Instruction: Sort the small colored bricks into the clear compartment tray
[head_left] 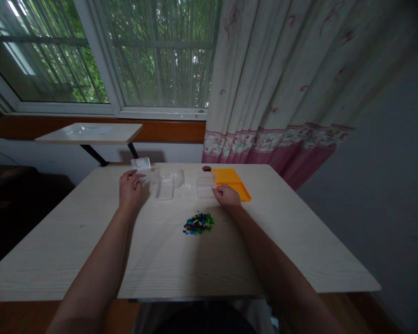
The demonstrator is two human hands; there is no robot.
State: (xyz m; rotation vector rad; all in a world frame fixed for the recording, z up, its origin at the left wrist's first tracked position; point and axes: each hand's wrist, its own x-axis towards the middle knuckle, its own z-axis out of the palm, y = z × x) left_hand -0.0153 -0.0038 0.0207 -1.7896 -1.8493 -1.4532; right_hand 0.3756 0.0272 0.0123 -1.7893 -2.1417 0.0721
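Note:
My left hand (129, 189) is at the far left of the table, its fingers curled at a small clear plastic box (141, 163). The hand hides part of that box. My right hand (227, 195) has thumb and finger closed at the near right corner of another clear plastic box (205, 188), beside an orange tray (231, 176). Two or more clear containers (165, 189) stand between the hands. Nearer to me lies a loose pile of small beads or bricks (198, 223) in blue, green, dark brown and pale yellow, touched by neither hand.
A small dark brown object (206, 169) lies at the table's back edge by the orange tray. A raised shelf (90, 133) on black legs stands at the back left. Behind the table (167, 269) are a window and a long curtain (264, 93).

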